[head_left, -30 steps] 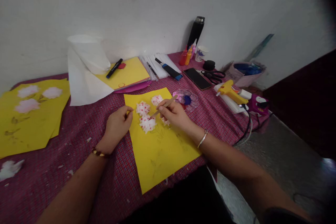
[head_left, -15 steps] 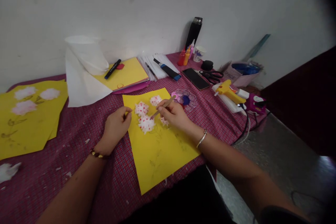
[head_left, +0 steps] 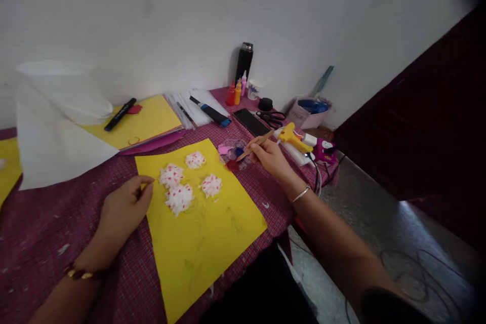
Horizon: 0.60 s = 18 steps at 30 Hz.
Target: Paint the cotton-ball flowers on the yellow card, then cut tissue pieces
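My right hand [head_left: 268,156] pinches a slim wooden stick [head_left: 261,140] with its tip down at the red paint. That paint lies in a clear flower-shaped palette [head_left: 231,144], beside pink and dark blue paint. At the left edge of a yellow paper sheet [head_left: 212,253], my left hand [head_left: 125,207] has curled fingers closed on the paper's edge. Several white fluffy flowers with red dots, such as the lower one [head_left: 179,199], are on the sheet. Faint drawn stems and leaves run below them.
Behind the sheet lie a white paper [head_left: 56,136], a marker [head_left: 120,114], a utility knife [head_left: 210,111] and a phone [head_left: 250,122]. Paint bottles [head_left: 234,93] and a black flask [head_left: 243,63] stand by the wall. Scissors [head_left: 271,118] and a yellow glue gun [head_left: 294,137] with cords are at right.
My right hand has moved the stick from the lower flower, right to the palette's red paint. My left hand stays at the sheet's edge. The view has turned right.
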Available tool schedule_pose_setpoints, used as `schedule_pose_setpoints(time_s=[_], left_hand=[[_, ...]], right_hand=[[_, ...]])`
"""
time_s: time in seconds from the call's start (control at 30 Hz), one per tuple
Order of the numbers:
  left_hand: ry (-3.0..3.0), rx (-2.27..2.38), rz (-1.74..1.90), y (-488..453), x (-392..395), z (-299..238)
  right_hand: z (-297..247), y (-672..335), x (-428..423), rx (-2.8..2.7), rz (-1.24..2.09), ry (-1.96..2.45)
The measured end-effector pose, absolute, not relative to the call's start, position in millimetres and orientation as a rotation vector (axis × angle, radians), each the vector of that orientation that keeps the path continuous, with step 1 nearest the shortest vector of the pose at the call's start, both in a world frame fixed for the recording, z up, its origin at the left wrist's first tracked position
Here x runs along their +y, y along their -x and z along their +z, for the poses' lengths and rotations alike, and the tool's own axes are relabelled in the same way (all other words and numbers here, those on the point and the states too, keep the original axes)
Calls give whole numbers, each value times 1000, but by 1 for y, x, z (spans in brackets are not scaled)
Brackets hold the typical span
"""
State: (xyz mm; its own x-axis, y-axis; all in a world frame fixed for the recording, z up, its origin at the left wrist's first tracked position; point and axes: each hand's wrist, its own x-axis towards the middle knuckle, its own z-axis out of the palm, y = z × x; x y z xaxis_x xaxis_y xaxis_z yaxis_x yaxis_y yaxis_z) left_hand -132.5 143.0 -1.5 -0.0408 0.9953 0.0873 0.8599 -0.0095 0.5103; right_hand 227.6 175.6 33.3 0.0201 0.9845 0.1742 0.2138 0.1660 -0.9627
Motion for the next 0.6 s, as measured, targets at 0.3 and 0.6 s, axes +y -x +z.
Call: schedule_pose_setpoints(time_s=[0.3,0.6], left_hand=[[-1980,1910,741,127,139,-1],[-2012,1821,813,128,139,-4]], right_hand=[[40,-205,161,-1388,965,1221],[47,-117,140,-1692,1181,974]])
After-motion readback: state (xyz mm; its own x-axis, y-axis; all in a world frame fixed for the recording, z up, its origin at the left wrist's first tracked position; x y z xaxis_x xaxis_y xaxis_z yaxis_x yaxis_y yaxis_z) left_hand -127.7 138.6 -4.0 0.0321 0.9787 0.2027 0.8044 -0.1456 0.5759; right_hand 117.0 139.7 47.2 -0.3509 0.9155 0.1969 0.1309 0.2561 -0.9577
